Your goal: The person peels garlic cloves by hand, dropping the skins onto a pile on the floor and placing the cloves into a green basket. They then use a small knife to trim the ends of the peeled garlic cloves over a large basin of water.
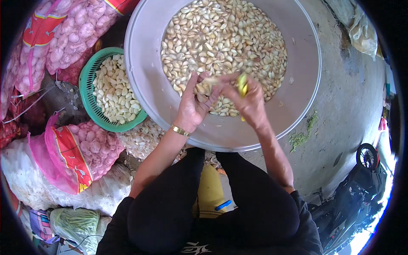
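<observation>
Over a large pale basin (pixel 297 85) full of unpeeled garlic cloves (pixel 225 38), both hands work close together. My left hand (pixel 196 100), with a gold band at the wrist, is cupped round several garlic cloves (pixel 203 88). Just to its right, my right hand (pixel 250 98) is closed on a yellow-handled tool (pixel 242 85), probably a small knife; its blade is blurred by motion near the cloves. A green basket (pixel 87 91) of peeled cloves (pixel 115 91) stands left of the basin.
Net bags of garlic bulbs (pixel 74 36) lie at the upper left, another bag (pixel 95 146) below the basket. Garlic skins (pixel 142 138) litter the floor beside the basin. Green scraps (pixel 304 132) lie to the right. A motorbike (pixel 352 191) stands at the lower right.
</observation>
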Demonstrator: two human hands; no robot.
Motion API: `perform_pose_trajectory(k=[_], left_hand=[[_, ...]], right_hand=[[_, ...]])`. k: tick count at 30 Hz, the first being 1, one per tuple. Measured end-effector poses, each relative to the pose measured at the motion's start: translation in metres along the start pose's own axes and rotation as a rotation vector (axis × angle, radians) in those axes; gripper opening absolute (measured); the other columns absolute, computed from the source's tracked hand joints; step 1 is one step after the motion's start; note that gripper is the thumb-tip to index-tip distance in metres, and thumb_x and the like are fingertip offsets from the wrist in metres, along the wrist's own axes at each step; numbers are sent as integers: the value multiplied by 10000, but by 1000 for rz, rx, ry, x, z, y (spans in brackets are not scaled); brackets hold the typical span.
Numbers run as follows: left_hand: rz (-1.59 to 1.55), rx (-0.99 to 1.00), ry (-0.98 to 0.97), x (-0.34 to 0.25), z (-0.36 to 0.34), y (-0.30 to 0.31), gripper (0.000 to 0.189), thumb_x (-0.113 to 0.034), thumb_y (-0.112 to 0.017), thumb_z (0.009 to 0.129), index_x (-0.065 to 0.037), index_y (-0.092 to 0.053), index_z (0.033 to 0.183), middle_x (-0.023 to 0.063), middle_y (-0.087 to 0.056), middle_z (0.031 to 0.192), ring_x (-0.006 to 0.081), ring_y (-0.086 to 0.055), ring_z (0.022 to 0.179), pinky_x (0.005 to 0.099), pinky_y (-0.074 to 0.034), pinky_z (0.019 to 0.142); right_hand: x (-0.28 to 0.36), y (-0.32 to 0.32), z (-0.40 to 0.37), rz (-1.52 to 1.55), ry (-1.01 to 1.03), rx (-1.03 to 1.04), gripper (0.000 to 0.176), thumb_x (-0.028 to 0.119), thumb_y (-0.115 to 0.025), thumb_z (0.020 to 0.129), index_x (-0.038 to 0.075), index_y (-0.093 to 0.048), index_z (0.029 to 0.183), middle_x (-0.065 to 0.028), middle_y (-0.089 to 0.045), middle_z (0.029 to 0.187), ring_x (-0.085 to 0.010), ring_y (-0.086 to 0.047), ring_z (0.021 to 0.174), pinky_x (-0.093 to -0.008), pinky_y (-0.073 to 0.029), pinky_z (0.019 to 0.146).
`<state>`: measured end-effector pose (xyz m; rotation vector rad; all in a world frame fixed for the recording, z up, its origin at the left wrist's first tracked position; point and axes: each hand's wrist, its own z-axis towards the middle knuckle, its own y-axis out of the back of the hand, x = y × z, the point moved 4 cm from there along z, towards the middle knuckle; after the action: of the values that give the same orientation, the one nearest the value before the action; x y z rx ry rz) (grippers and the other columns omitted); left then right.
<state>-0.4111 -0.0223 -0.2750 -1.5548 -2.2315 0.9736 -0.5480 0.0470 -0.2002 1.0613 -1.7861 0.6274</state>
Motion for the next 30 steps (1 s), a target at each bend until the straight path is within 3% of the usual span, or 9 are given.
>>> perform_pose_trajectory(k=[1,3,8,16,18,22,25,27,30], left_hand=[[-11,59,50,3,-1,-2,307,-307,-654,922,-56,-588,1087,63,-637,955,188,-633,914,321,-560,812],[-21,117,103,9,-2,-3,301,-306,-661,917,-61,-589,1076,62,-641,955,184,-634,919,322,-554,818],[131,-129,-30,17,6,12,313,-385,-616,935,-99,-612,1064,10,-637,952,142,-628,870,304,-529,739],[206,-9,37,19,-7,-1,299,-386,-611,940,-100,-608,1027,37,-653,903,136,-645,806,276,-540,708],[227,-12,53,17,-4,5,299,-393,-609,940,-101,-606,1006,48,-656,896,136,-650,796,268,-541,700],[118,36,-3,4,-6,7,270,-354,-626,938,-84,-618,947,68,-646,985,188,-653,858,285,-570,711],[45,9,-137,-17,-14,-2,275,-336,-649,924,-67,-594,915,80,-637,954,215,-643,819,283,-564,662],[87,-11,-160,-29,-21,-8,264,-335,-652,924,-81,-579,917,76,-636,956,208,-629,777,276,-552,643],[85,-63,-172,-31,-13,8,252,-341,-642,931,-99,-571,932,55,-627,952,185,-616,750,258,-542,627]], right_hand=[[-14,-3,-3,-1,1,0,206,113,-729,828,34,-702,1017,-33,-662,822,-114,-579,705,-271,-470,610],[-19,-15,-11,-331,426,62,237,86,-735,789,32,-691,1016,-84,-672,936,-211,-647,763,-316,-510,664],[-25,-24,-23,-423,427,78,276,54,-734,739,34,-675,1008,-109,-658,1026,-307,-672,852,-360,-536,734],[-16,-13,-12,-452,480,64,230,48,-717,765,24,-663,987,-109,-672,930,-310,-677,827,-361,-540,705],[-29,-4,-4,-196,-30,143,263,27,-683,824,33,-664,1086,-117,-685,932,-242,-673,836,-318,-526,738],[-41,11,47,-172,83,-118,217,69,-672,806,37,-668,1021,-136,-684,814,-312,-672,736,-385,-528,652],[-66,-13,80,-601,144,26,280,88,-644,798,74,-664,1078,-137,-694,881,-312,-678,797,-402,-535,692],[-71,-37,90,-842,410,114,348,79,-624,770,98,-644,1116,-133,-688,959,-305,-676,880,-418,-539,744],[-81,-45,99,-980,323,165,407,52,-614,739,102,-629,1142,-129,-663,1067,-314,-658,953,-420,-539,792]])
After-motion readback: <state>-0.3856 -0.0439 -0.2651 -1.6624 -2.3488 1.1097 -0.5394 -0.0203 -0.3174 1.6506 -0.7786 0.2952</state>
